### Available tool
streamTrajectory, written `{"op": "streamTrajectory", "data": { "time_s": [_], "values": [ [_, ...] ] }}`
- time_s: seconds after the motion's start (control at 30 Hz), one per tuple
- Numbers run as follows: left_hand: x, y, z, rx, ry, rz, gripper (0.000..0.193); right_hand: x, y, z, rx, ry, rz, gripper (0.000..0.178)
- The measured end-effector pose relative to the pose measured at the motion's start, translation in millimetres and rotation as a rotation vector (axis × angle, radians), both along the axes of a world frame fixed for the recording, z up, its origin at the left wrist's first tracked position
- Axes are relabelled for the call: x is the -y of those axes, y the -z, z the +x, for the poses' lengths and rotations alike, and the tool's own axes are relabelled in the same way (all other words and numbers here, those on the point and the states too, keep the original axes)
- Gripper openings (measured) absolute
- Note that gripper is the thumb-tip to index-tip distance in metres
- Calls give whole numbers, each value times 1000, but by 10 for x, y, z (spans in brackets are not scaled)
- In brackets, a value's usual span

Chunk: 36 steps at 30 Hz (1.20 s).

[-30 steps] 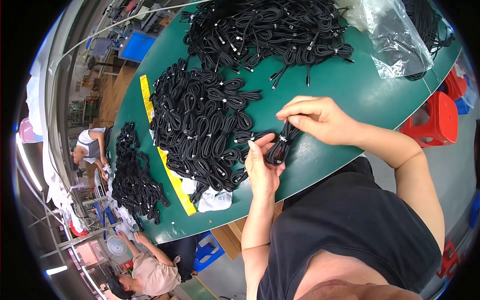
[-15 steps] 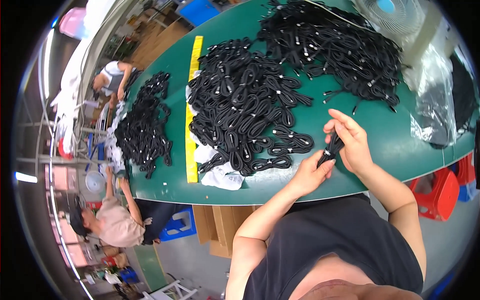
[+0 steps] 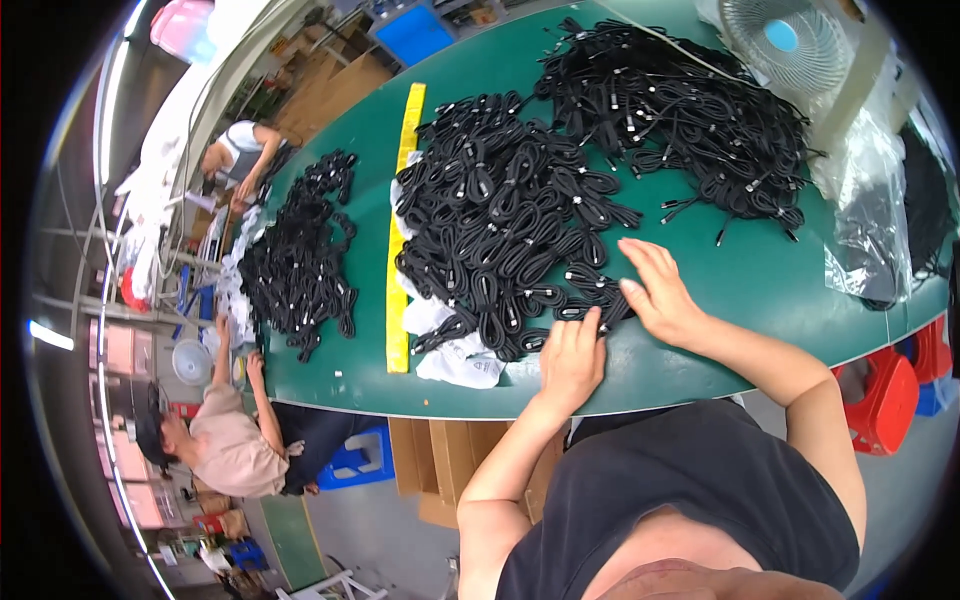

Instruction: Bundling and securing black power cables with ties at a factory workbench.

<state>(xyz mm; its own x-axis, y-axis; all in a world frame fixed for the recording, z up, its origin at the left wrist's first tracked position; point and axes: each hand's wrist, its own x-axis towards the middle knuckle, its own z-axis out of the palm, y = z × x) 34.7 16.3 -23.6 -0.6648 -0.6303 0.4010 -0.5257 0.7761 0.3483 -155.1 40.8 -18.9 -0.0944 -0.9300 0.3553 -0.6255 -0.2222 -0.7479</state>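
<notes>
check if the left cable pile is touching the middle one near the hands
Apart: the head view shows green tabletop and the yellow strip lying between the left cable pile and the middle cable pile.

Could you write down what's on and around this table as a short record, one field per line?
Table: green
Middle pile: black coiled cables
Left pile: black cables
Right pile: black cables
Yellow strip: between left and middle piles
Left hand: at middle pile's near edge, grip unclear
Right hand: open, beside the same edge
Fan: far right
</notes>
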Motion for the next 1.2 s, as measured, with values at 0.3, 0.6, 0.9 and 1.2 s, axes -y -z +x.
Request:
{"op": "streamTrajectory", "data": {
  "time_s": [0.3,0.6,0.9,1.2],
  "values": [
    [357,199,-18,314,-138,-366,62,704,398,261,-177,100,-17,61],
    [889,252,-139,368,-432,-471,52,1372,265,36,-167,54,-22,48],
    [1062,288,-134,384,-493,-449,52,1980,23,-754,-147,630,204,22],
    [850,37,-383,-264,-185,-200,32,889,-128,-604,672,139,21,29]
  ]
}}
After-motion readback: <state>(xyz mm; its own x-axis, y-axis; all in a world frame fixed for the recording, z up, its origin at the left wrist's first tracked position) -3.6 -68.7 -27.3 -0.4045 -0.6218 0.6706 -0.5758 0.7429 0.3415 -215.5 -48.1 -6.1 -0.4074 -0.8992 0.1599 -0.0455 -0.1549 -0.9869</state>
